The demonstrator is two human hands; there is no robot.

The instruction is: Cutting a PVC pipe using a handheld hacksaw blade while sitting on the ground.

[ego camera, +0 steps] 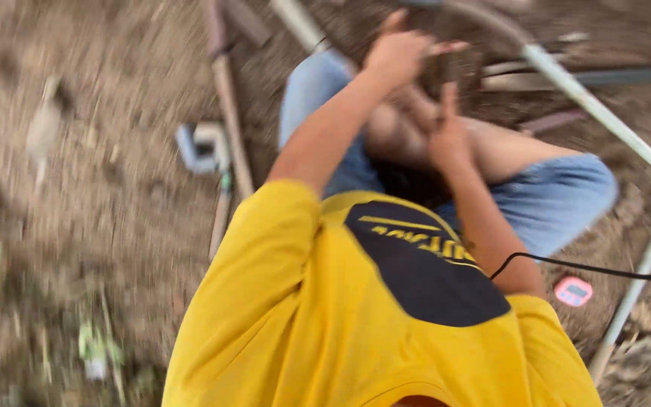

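Outdoor work site on bare ground, probably a yard or a plot under pipe work.
Dry, stony soil covers the whole view. Long pale pipes and a wooden pole lie across it, a pipe fitting rests in the dirt, and sparse weeds grow nearby. Heavy blur limits further detail.

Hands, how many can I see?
2. The left hand is raised near the top middle; the right hand is just below it, above the knees. Blur hides the fingers.
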